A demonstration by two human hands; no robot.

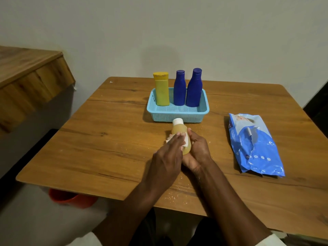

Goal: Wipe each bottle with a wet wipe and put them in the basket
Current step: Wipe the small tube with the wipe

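While the right hand (196, 150) cradles the amber bottle (180, 134) from below w/ fingers curled round its lower body, the left hand (167, 155) lies over it, fingers straight, pressing a white wet wipe (238, 142) flat vs. the bottle's side; bottle is tilted, white cap (178, 121) pointing away from the person, just in front of the basket (177, 115) & held a bit above the table (106, 142); light-blue basket sits mid-table toward the far edge, w/ 3 bottles upright along its back wall: yellow bottle (161, 89) at left, small blue bottle (179, 88) in the middle, tall blue bottle (194, 87) at right, the two blue ones nearly touching; front part of basket floor is bare; blue wipes pack (255, 144) lies flat on the table to the right, well apart from the hands, its flap torn open; red bucket (71, 199) shows under the table's near-left edge; wooden furniture (32, 77) stands at far left.
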